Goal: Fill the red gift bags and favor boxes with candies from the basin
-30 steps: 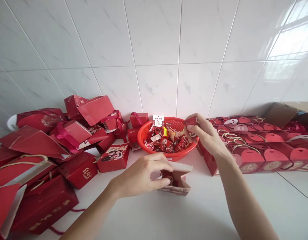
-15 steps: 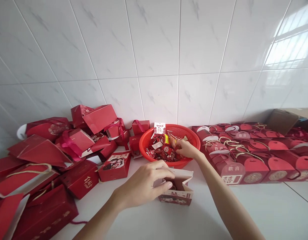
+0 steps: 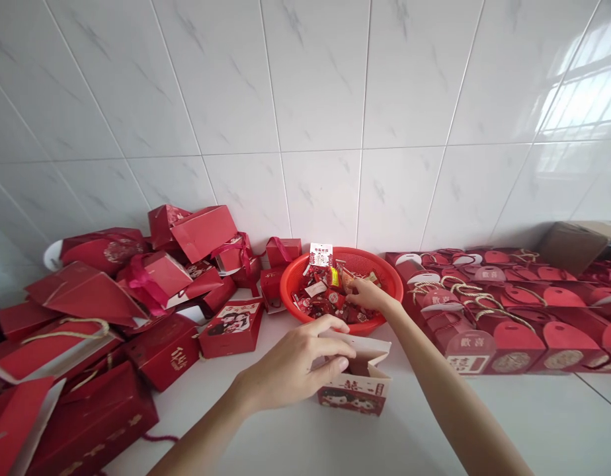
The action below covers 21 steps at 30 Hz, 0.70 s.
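My left hand is at the left side of a small open paper candy box, its curled fingers at the top edge and the thumb by the front rim. The box stands upright on the white table, cream and red with a printed couple on its front. Behind it is a red plastic basket of wrapped candies. My right hand reaches into the right part of the basket. Its fingers are closed down among the wrappers beside an orange-brown packet, and the fingertips are partly hidden.
Red gift boxes lie in a loose heap at the left. Rows of closed red boxes with cord handles stand at the right. A cardboard carton is at the back right. A tiled wall rises behind the basket.
The view has shifted slightly, so the scene sits a little further right. My left hand stays at the box; the right-hand fingers have shifted slightly among the candies.
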Available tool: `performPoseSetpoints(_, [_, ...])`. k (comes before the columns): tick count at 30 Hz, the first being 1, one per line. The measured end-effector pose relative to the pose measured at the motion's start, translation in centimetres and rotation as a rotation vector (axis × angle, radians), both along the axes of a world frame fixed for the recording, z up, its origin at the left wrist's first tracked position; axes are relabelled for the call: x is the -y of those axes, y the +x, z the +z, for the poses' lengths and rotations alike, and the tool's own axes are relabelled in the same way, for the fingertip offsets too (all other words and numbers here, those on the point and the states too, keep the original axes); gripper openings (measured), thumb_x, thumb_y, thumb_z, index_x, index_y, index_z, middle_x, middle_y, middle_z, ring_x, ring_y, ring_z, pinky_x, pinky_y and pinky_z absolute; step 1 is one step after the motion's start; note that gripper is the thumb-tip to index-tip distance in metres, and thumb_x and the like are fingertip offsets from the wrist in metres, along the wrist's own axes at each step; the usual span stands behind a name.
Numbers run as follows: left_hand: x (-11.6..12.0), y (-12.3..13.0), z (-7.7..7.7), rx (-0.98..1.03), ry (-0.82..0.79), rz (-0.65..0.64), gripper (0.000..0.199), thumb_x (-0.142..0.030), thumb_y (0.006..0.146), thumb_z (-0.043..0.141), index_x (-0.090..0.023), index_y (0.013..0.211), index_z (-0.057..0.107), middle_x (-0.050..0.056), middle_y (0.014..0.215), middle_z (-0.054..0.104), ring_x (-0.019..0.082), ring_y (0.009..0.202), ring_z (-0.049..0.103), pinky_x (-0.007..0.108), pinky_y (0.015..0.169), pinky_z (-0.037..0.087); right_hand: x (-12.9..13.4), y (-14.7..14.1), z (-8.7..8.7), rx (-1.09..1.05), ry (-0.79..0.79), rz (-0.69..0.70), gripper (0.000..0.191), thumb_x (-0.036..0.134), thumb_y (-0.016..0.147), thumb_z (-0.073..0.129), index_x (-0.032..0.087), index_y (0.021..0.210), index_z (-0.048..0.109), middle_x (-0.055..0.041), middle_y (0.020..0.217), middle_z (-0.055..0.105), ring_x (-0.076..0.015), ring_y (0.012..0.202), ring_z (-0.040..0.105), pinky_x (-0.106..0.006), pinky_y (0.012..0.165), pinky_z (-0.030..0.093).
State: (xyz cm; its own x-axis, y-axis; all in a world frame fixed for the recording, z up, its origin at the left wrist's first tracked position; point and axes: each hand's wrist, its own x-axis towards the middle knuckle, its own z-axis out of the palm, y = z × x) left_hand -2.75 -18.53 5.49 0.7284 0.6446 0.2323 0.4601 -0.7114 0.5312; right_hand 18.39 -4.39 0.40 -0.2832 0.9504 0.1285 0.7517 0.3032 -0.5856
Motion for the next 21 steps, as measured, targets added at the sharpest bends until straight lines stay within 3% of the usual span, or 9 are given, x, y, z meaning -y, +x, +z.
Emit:
performPoseSetpoints(4, [-1.6, -0.8, -0.1, 0.126, 0.029, 0.05, 0.031, -0.03, 0.096, 0.057, -0.027, 0.124, 0.069, 0.008, 0.136, 0.062, 0.023, 0.129, 0.057, 0.036, 0.104, 0.051, 0.6, 0.1, 0.1, -0.104, 0.056, -0.101, 0.026, 0.015, 0.077, 0.052, 0.019, 0.052, 0.048, 0.0013, 0.052, 0.048, -0.0118, 0.054, 0.041, -0.026, 0.056, 0.03])
performPoseSetpoints(8, [-6.9, -1.9, -0.4, 0.281, 0.077, 0.311, 0.035, -0.032, 0.098, 0.049, -0.018, 0.124, 0.067, 0.011, 0.123, 0.071, 0.023, 0.112, 0.068, 0.039, 0.1, 0.054, 1.2, 0.4, 0.4, -0.233, 0.102, -0.213, 0.027, 0.018, 0.078, 0.049, 0.018, 0.051, 0.052, -0.0003, 0.051, 0.051, -0.0129, 0.052, 0.043, -0.027, 0.054, 0.031])
performPoseSetpoints(10, [-10.3, -2.2, -0.6, 0.155, 0.065, 0.437, 0.033, -0.026, 0.093, 0.052, -0.017, 0.121, 0.068, 0.011, 0.12, 0.073, 0.023, 0.108, 0.069, 0.036, 0.098, 0.054, 1.4, 0.6, 0.5, -0.293, 0.121, -0.256, 0.028, 0.022, 0.079, 0.05, 0.018, 0.051, 0.055, -0.0015, 0.052, 0.054, -0.0141, 0.053, 0.046, -0.027, 0.053, 0.032])
performPoseSetpoints(14, [-15.7, -1.7, -1.5, -0.343, 0.014, 0.512, 0.03, -0.016, 0.084, 0.061, -0.019, 0.111, 0.073, 0.011, 0.117, 0.074, 0.027, 0.111, 0.068, 0.034, 0.094, 0.053, 1.5, 0.9, 0.4, -0.388, 0.136, -0.305, 0.026, 0.028, 0.079, 0.053, 0.017, 0.059, 0.065, -0.0043, 0.058, 0.062, -0.0168, 0.059, 0.054, -0.027, 0.056, 0.037])
performPoseSetpoints(17, [-17.9, -0.8, -2.3, -0.457, 0.008, 0.564, 0.027, -0.009, 0.078, 0.062, -0.017, 0.101, 0.073, 0.014, 0.112, 0.074, 0.03, 0.111, 0.068, 0.036, 0.091, 0.053, 1.4, 1.0, 0.4, -0.451, 0.132, -0.327, 0.025, 0.028, 0.079, 0.054, 0.015, 0.067, 0.071, -0.0066, 0.065, 0.068, -0.0182, 0.063, 0.059, -0.027, 0.059, 0.041])
performPoseSetpoints(21, [-19.1, 0.0, -3.3, -0.565, -0.041, 0.564, 0.017, -0.018, 0.076, 0.067, -0.019, 0.092, 0.07, 0.012, 0.106, 0.074, 0.03, 0.102, 0.07, 0.033, 0.081, 0.053, 1.3, 1.0, 0.5, -0.524, 0.12, -0.333, 0.024, 0.028, 0.077, 0.055, 0.015, 0.065, 0.071, -0.0074, 0.065, 0.07, -0.0192, 0.063, 0.061, -0.027, 0.059, 0.042])
